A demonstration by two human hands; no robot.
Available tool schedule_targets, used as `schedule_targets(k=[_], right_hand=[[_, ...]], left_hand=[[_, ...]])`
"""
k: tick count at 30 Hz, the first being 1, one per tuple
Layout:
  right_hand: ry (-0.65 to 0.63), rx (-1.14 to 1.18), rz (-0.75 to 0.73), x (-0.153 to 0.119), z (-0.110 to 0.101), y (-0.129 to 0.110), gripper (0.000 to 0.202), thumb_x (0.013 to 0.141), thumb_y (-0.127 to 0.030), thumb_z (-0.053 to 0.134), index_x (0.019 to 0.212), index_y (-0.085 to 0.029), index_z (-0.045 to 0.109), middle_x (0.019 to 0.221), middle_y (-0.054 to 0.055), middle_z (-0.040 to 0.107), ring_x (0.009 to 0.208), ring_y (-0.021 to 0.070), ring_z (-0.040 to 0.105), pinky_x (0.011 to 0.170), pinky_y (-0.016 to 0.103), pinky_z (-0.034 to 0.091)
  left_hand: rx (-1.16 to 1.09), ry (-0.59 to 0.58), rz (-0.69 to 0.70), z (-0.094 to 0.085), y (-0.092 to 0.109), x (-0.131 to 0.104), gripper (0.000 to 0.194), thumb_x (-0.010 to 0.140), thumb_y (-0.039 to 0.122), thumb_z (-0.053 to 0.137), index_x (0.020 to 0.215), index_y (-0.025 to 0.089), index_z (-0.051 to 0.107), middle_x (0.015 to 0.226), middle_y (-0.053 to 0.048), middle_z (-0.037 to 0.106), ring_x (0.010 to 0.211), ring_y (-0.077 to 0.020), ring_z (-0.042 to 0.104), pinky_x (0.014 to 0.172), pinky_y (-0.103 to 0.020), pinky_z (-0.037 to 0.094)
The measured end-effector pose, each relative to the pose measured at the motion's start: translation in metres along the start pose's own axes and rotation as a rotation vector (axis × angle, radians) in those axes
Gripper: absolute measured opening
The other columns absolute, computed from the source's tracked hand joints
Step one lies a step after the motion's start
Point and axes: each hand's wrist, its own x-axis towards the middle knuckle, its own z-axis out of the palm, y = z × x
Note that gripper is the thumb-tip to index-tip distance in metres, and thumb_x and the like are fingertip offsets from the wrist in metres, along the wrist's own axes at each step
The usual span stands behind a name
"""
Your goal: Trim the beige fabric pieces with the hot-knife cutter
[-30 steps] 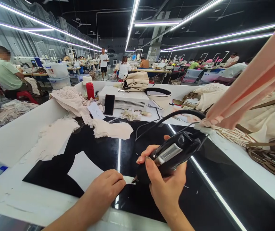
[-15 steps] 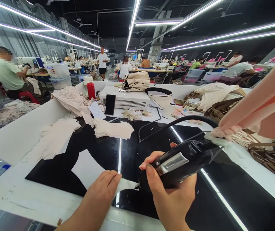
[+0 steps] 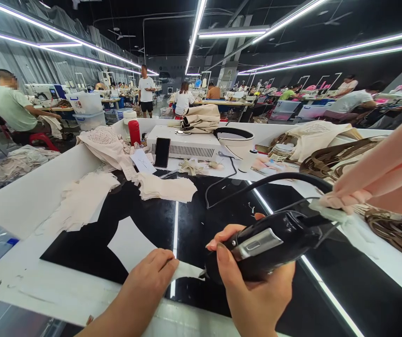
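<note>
My right hand (image 3: pixel 253 271) is wrapped round a black handheld electric tool (image 3: pixel 264 243) with a silver switch plate. The tool's small tip meets the narrow right end of a white cut piece (image 3: pixel 129 241) lying on the glossy black surface (image 3: pixel 88 252). On that same piece, just left of the tip, my left hand (image 3: pixel 152 276) presses down with its fingers together. A black cable runs from the tool's rear, where pale pink cloth (image 3: pixel 373 182) is tied. Beyond the hands lies a stack of pale beige cut pieces (image 3: pixel 166 187).
More beige pieces (image 3: pixel 85 199) lie at the left. Behind stand a phone (image 3: pixel 162 152), a red bottle (image 3: pixel 134 132), a white vented box (image 3: pixel 187 145) and a visor (image 3: pixel 234 138). Brown straps (image 3: pixel 390 229) are at right. Several people sit or stand farther back.
My right hand and the tool have shifted slightly right. The tool's tip remains at the white piece's end. My left hand stays on the piece. A standing person in the background has moved slightly left.
</note>
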Motion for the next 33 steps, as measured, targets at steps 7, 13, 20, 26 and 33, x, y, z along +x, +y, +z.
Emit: schedule_targets(k=[7,13,20,26,33], right_hand=[[-0.002,-0.009,0.032,-0.0023,0.0002,0.0011,0.053,0.086,-0.016,0.077,0.129,-0.027,0.049,0.085,-0.001,0.066,0.066,0.0160,0.066,0.066,0.031,0.063],[0.049,0.008,-0.032,-0.0041,0.0036,0.0072,0.052,0.086,-0.018,0.078,0.130,-0.026,0.052,0.084,-0.001,0.065,0.063,0.0156,0.065,0.062,0.029,0.063],[0.019,0.020,-0.061,-0.0041,0.0024,0.0058,0.054,0.086,-0.014,0.077,0.132,-0.026,0.053,0.085,0.000,0.066,0.063,0.0160,0.066,0.060,0.028,0.062],[0.020,0.031,-0.053,-0.0041,0.0034,0.0071,0.055,0.086,-0.013,0.077,0.133,-0.027,0.052,0.084,0.000,0.066,0.063,0.0160,0.065,0.059,0.028,0.062],[0.020,0.029,-0.045,-0.0047,0.0026,0.0054,0.056,0.086,-0.014,0.076,0.134,-0.027,0.052,0.084,0.000,0.066,0.064,0.0156,0.065,0.061,0.027,0.061]], left_hand=[[0.036,0.012,0.038,-0.0030,-0.0016,0.0024,0.042,0.087,-0.011,0.042,0.118,0.014,0.058,0.112,-0.008,0.069,0.103,-0.0198,0.071,0.085,-0.030,0.065],[0.105,0.037,0.085,-0.0008,-0.0054,0.0016,0.040,0.090,-0.008,0.040,0.119,0.014,0.057,0.112,-0.009,0.071,0.102,-0.0204,0.073,0.079,-0.029,0.066],[0.238,0.019,0.149,0.0005,-0.0092,0.0024,0.044,0.088,-0.010,0.041,0.123,0.011,0.059,0.114,-0.009,0.073,0.104,-0.0183,0.072,0.088,-0.025,0.062],[0.282,-0.047,0.202,0.0010,-0.0101,0.0035,0.041,0.089,-0.008,0.043,0.124,0.008,0.059,0.116,-0.010,0.073,0.105,-0.0187,0.071,0.093,-0.025,0.060],[0.321,-0.071,0.260,-0.0009,-0.0079,0.0064,0.047,0.081,-0.012,0.046,0.123,0.004,0.059,0.103,-0.010,0.072,0.094,-0.0199,0.071,0.086,-0.027,0.059]])
